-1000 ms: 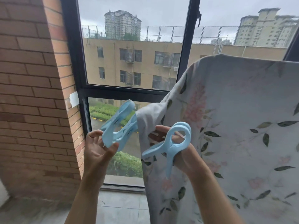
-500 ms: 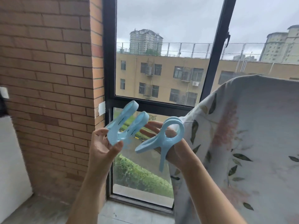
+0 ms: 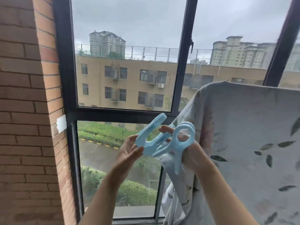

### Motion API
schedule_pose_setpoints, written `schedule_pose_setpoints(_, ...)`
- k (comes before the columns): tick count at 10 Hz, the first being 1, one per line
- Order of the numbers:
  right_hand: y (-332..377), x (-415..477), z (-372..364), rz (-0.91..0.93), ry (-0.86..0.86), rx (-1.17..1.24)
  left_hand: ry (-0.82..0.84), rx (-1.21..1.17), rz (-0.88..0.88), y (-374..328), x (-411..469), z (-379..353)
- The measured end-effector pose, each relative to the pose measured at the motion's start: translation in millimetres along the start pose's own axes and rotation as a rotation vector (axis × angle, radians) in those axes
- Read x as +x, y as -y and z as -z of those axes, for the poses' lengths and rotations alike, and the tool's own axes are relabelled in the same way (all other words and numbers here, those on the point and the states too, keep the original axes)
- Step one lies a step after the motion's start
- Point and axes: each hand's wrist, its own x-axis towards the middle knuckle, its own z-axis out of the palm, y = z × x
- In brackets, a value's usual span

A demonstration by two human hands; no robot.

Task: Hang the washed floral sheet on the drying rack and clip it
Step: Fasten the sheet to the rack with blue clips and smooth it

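The floral sheet (image 3: 246,127), pale with pink flowers and dark leaves, hangs over a hidden rack bar at the right, its left edge falling down past my right wrist. My left hand (image 3: 128,151) holds a large light-blue clip (image 3: 150,135) by its handles, jaws spread and pointing up to the right. My right hand (image 3: 190,153) grips a second light-blue clip (image 3: 181,142) with a ring-shaped jaw, right at the sheet's left edge. The two clips overlap in view. The rack itself is covered by the sheet.
A black-framed window (image 3: 181,78) fills the middle, with buildings and greenery outside. A brick wall (image 3: 27,111) stands at the left, with a small white patch (image 3: 61,124) by the frame. A tiled sill runs along the bottom.
Both hands and clips have moved right, toward the sheet's edge. The two clips have come together and now overlap. The view has panned so the wall takes less of the frame.
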Motion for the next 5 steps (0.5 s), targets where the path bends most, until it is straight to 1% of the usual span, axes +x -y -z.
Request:
schedule_pose_setpoints(1, 0.2, 2.1, 33.5, 0.181, -0.005, 0.009, -0.051, -0.145, 0.150, 20.0, 27.8, -12.5)
schedule_pose_setpoints(2, 1.6, -3.8, 51.4, 0.206, 0.034, -0.004, -0.193, 0.121, 0.594, 36.7, 51.1, -12.6)
schedule_pose_setpoints(3, 6.6, -11.0, 45.9, 0.268, -0.047, -0.019, 0.248, 0.105, 0.886, 53.6, 46.9, -22.3)
schedule_pose_setpoints(4, 10.3, -7.2, 49.2, 0.225, -0.098, 0.076, 0.233, -0.120, 0.696, 52.1, 59.8, -32.5)
schedule_pose_setpoints(5, 26.8, 2.8, 46.1, 0.339, 0.170, 0.150, -0.163, -0.248, 0.394, 21.7, 96.9, -11.8)
